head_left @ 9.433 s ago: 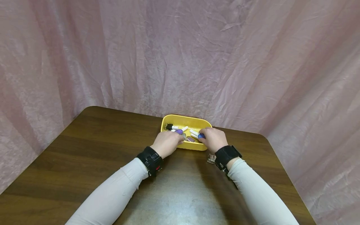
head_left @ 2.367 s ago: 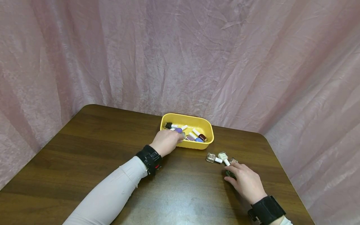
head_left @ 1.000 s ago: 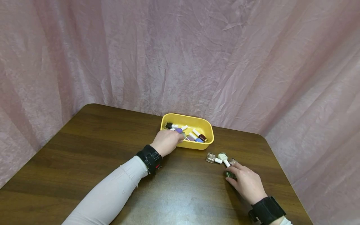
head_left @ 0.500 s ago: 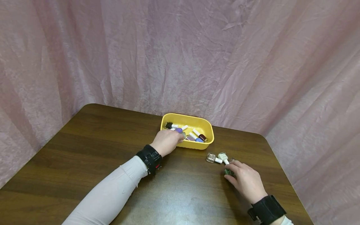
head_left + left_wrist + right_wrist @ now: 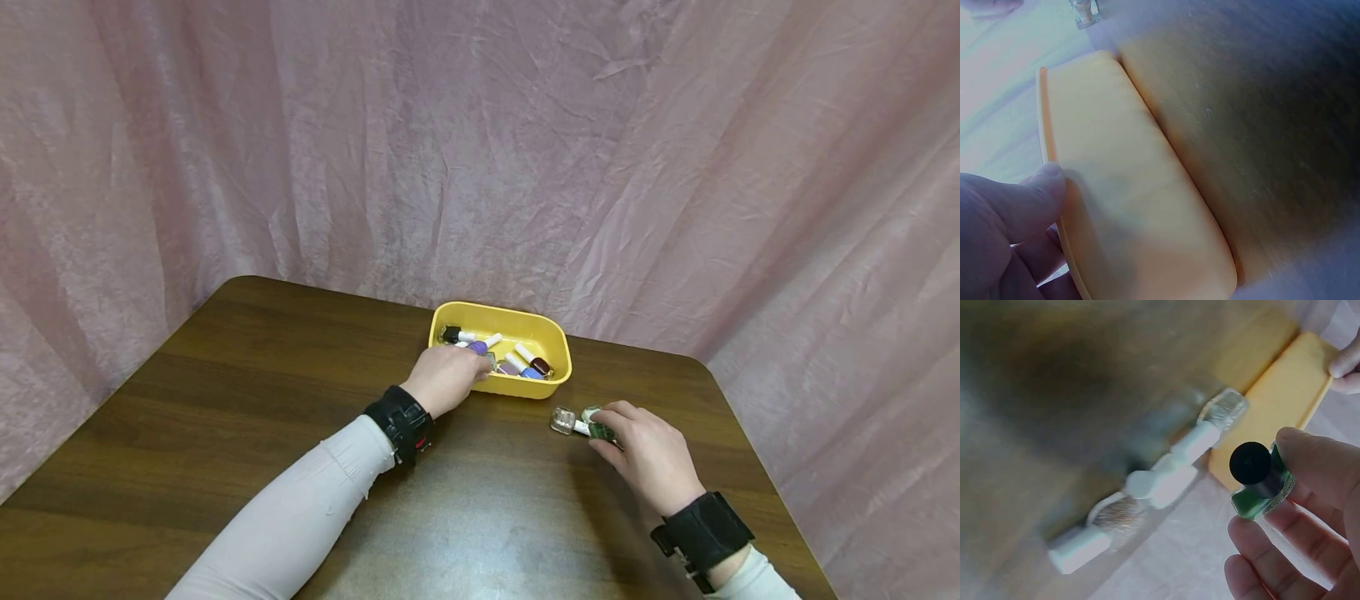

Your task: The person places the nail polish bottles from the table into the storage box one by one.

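The green bottle [image 5: 1266, 487], one of its kind, has a black cap and is pinched between the thumb and fingers of the person's right hand [image 5: 651, 454]. It is held over the table [image 5: 300, 392], to the right of the yellow tray [image 5: 517, 316] and outside it. The left hand [image 5: 445, 379] grips the tray's near rim, its thumb against the outer wall and other fingers past the edge; their tips are hidden in the head view.

Three more bottles, all with white caps, lie on the table near the tray: a clear glittery bottle [image 5: 562, 420] nearest to it, a pale bottle [image 5: 1175, 481] in the middle and a copper-glitter bottle [image 5: 1121, 519] at the far end of the row. The head view hides the last of these behind the right hand. With the green one, that makes four outside the tray.

There is one tray, and at least six bottles lie in it: a black bottle [image 5: 452, 335] at the left end, a purple bottle [image 5: 477, 347], a clear bottle [image 5: 491, 361] beside the left hand, a mauve bottle [image 5: 507, 367], a blue bottle [image 5: 532, 373] and a dark red bottle [image 5: 540, 366] at the right. The left hand blocks part of the inside, so an exact total cannot be told.
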{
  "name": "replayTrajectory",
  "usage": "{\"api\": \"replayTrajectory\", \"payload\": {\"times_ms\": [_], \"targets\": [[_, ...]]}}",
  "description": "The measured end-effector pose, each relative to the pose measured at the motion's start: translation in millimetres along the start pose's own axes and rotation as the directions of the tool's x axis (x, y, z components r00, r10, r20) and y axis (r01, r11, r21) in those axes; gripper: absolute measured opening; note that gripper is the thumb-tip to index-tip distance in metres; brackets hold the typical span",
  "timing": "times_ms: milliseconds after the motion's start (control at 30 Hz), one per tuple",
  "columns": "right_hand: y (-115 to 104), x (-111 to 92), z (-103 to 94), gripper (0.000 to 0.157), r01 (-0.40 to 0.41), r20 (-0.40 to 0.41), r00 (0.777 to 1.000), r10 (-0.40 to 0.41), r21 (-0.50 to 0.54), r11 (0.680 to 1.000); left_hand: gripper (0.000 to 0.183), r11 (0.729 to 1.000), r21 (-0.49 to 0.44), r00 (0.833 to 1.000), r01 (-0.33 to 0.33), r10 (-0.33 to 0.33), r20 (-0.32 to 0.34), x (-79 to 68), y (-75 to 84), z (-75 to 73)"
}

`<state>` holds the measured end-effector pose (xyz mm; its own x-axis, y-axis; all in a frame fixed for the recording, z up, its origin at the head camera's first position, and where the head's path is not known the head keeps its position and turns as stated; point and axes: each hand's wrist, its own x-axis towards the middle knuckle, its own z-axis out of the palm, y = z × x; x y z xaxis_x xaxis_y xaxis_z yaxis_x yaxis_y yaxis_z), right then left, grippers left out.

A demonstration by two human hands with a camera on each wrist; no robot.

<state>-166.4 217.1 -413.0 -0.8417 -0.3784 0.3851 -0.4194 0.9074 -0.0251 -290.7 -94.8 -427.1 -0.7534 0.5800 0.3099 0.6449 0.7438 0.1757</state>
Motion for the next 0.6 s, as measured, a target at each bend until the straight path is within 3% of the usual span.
{"api": "replayTrajectory", "payload": {"times_ms": [600], "targets": [[-4, 50, -3.6, 0.032, 0.020, -0.012, 1.000, -0.019, 0.027, 0.999, 0.018, 1.000, 0.003, 1.000, -0.005, 0.005, -0.002, -0.6, -0.8, 1.0]]}}
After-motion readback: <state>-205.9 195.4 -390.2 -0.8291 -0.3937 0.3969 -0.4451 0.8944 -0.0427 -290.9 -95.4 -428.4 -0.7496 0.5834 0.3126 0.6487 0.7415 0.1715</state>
